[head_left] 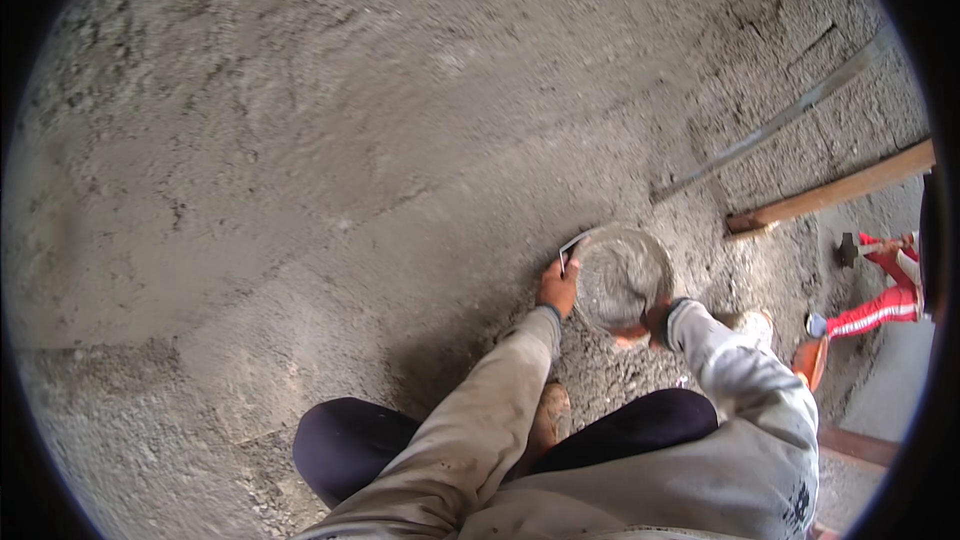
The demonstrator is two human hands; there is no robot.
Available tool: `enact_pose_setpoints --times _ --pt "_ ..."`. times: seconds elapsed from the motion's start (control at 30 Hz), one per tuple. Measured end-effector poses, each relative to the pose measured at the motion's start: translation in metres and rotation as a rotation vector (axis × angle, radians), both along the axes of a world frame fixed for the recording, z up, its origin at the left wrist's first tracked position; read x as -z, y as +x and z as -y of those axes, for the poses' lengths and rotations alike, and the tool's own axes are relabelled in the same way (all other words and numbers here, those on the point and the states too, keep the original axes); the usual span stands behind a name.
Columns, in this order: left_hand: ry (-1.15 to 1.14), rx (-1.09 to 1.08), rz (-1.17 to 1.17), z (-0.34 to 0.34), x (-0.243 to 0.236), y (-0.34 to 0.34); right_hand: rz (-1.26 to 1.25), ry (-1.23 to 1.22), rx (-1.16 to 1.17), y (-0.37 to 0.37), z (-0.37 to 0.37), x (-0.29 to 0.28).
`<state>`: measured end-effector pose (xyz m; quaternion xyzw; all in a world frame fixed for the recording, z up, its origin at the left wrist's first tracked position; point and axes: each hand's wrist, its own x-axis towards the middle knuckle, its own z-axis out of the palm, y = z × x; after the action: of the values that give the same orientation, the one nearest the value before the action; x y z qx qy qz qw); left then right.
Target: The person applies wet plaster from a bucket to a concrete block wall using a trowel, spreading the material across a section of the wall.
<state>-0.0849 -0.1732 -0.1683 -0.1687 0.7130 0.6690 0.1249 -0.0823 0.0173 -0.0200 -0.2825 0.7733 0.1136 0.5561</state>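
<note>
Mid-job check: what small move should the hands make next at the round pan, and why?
I'd probably ease the edged tool over the rim into the grey mix. The left hand appears to hold that tool right by the left side of the pan, wet-looking mix lies inside, and the right hand, at the near right rim, seems placed to steady it.

Rough grey floor, crumbly debris
</note>
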Motion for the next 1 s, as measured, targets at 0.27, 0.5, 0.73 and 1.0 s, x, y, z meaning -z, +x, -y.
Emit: enact_pose_setpoints --times 0.27,0.5,0.73,1.0 --pt "0.080 -0.317 0.113 -0.012 -0.014 0.061 -0.078 -0.270 -0.041 0.006 -0.038 0.041" --pt "0.245 -0.462 0.307 -0.036 -0.039 0.070 0.046 -0.061 0.686 -0.014 -0.016 0.002" --pt "0.535 -0.351 0.501 -0.022 -0.064 0.068 0.095 -0.073 0.829 -0.024 -0.035 0.005" --pt "0.684 -0.335 0.580 -0.019 -0.033 0.076 0.238 -0.121 0.973 -0.028 -0.007 -0.017"
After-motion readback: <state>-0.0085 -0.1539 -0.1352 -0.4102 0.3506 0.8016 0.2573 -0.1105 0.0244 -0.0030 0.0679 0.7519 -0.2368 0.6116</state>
